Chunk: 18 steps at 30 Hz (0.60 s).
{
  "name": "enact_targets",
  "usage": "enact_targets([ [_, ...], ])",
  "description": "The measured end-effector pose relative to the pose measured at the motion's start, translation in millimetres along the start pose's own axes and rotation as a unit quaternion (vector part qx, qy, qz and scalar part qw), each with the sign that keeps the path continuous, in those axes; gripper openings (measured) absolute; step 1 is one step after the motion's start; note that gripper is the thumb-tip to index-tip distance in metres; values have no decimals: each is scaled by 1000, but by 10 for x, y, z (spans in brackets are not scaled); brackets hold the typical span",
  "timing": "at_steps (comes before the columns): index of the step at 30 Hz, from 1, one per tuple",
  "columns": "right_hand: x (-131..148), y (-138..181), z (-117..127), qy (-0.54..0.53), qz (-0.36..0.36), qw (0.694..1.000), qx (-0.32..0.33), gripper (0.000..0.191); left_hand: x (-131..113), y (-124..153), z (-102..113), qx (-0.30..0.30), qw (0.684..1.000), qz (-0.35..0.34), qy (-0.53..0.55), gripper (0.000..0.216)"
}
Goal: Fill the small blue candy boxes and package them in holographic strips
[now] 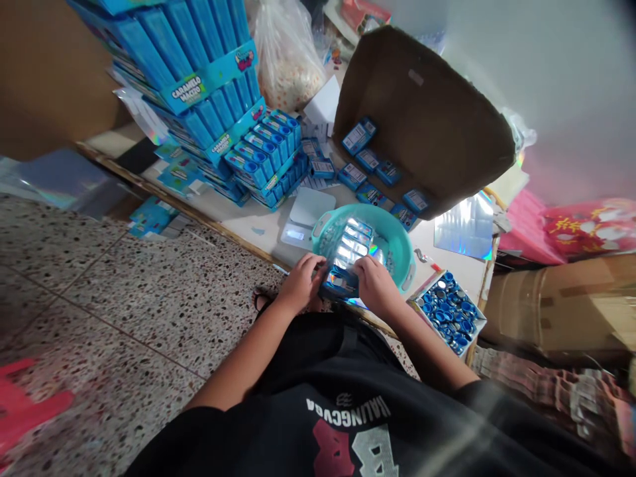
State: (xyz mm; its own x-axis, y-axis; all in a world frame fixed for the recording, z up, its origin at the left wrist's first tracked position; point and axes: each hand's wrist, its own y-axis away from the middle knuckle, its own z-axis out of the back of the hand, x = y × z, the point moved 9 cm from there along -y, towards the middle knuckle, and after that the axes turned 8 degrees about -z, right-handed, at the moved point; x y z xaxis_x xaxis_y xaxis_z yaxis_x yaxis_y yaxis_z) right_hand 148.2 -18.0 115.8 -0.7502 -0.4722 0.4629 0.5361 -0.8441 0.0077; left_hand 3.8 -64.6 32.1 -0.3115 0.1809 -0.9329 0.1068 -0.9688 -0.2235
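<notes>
Over the near part of a turquoise basin (pixel 400 232), a blue candy display box (pixel 352 248) with a row of shiny compartments is held tilted. My left hand (pixel 301 285) grips its left side near the lower end, fingers curled. My right hand (pixel 376 283) is closed on the opposite edge, thumb and fingers pinched together. Small clear and whitish pieces lie in the basin around the box. Part of the basin's near rim is hidden by the box and my hands.
Stacked blue caramel display boxes (pixel 199 93) rise at the back left. Beside the basin is a white scale (pixel 311 209). Loose blue packs lie before a large brown carton (pixel 422 119). A box of blue caps (pixel 450 311) sits at the right, and a plastic bag (pixel 288 59) stands behind.
</notes>
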Motion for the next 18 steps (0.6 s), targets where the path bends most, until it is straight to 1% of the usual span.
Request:
enact_targets([
  [2, -24, -13, 8, 0, -8, 1000, -21, 22, -70, -20, 15, 10, 1000, -18, -3, 22],
  [3, -21, -20, 14, -2, -4, 1000, -29, 22, -93, -23, 32, 4, 1000, -23, -6, 22],
  [5, 1, -36, 21, -11, 10, 999, -33, 22, -116, -19, 84, -29, 999, -25, -15, 25],
  [7, 2, -55, 30, -12, -1, 999, -40, 22, -106, -7, 126, -74, 997, -14, -28, 27],
  [9, 38, -68, 13, -1, -12, 999, -44, 23, -68, -4, 144, -112, 993, 12, -39, 28],
  [11, 164, -71, -46, 4, 12, 1000, -26, 23, -30, -21, 143, -137, 989, 42, -44, 29],
  [13, 298, -74, -94, -6, 39, 999, -5, 23, -27, -61, 126, -139, 988, 54, -40, 29],
  [15, 336, -93, -56, -20, 31, 999, -20, 23, -61, -114, 106, -121, 991, 42, -34, 25],
  [18, 305, -120, 26, -35, 20, 998, -46, 22, -70, -165, 129, -103, 994, 28, -34, 23],
])
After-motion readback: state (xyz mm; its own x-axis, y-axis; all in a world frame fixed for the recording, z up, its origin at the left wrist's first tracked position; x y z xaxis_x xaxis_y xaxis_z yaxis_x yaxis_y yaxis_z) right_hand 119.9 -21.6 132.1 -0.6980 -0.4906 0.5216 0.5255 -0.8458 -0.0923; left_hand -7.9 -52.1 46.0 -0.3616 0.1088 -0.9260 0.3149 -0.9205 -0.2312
